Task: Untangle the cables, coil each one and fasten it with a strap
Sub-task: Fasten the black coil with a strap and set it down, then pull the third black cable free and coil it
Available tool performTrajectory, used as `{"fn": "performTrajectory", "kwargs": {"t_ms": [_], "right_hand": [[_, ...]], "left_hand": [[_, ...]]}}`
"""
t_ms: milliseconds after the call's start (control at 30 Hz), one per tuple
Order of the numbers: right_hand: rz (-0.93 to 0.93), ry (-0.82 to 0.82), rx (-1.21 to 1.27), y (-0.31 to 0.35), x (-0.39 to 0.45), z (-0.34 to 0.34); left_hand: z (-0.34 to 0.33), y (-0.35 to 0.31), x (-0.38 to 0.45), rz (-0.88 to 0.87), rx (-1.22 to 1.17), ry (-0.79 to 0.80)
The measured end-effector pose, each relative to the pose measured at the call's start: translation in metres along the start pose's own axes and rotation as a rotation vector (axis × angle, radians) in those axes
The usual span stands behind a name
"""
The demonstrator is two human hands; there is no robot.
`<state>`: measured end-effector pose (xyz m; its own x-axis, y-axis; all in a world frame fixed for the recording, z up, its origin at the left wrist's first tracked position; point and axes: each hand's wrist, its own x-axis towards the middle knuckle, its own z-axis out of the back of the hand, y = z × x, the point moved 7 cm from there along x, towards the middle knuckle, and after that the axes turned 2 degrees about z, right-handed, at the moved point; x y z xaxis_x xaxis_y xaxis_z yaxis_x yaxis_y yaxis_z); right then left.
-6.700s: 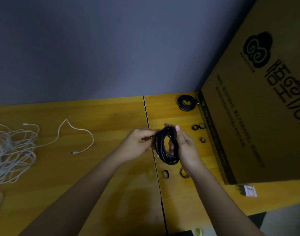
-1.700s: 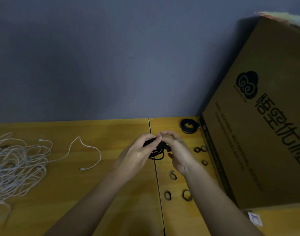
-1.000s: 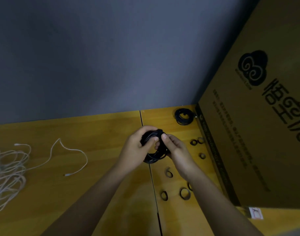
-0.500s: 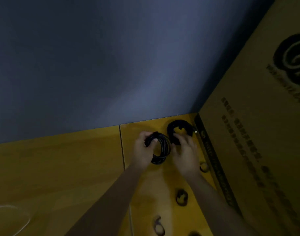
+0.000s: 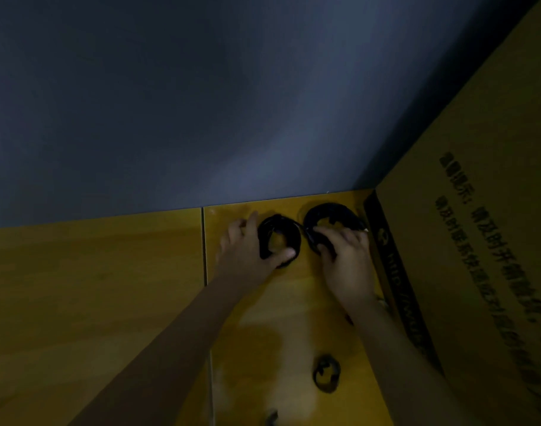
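Two black cable coils lie side by side at the back of the yellow table [image 5: 109, 287]. My left hand [image 5: 247, 253] holds the left coil [image 5: 289, 233], thumb across its near side, fingers behind it. My right hand [image 5: 346, 259] rests its fingers on the near edge of the right coil [image 5: 333, 212], which lies against the wall by the box. A thin cable end runs between the two coils. Whether the right hand grips or only touches is unclear.
A big cardboard box [image 5: 478, 241] with printed text stands along the right side. Loose black strap rings lie on the table in front: one [image 5: 326, 378] near the centre, another [image 5: 272, 418] at the bottom edge. A grey wall [image 5: 201, 103] closes the back.
Both hands carried the freshly bound black coil to the back of the table and set it down beside the other coil. The view tilted up and right; the white cable pile left the frame.
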<state>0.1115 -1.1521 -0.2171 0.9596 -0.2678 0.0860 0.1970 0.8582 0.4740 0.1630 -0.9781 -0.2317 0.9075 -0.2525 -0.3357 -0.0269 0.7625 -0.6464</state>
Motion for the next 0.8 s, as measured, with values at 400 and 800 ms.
{"fn": "performTrajectory", "kwargs": {"t_ms": [400, 800], "right_hand": [[-0.054, -0.024, 0.122, 0.0, -0.02, 0.003], [-0.094, 0.211, 0.019, 0.013, -0.03, -0.003]], "left_hand": [[-0.007, -0.018, 0.026, -0.032, -0.08, -0.009], [0.032, -0.02, -0.001, -0.057, 0.302, -0.077]]}}
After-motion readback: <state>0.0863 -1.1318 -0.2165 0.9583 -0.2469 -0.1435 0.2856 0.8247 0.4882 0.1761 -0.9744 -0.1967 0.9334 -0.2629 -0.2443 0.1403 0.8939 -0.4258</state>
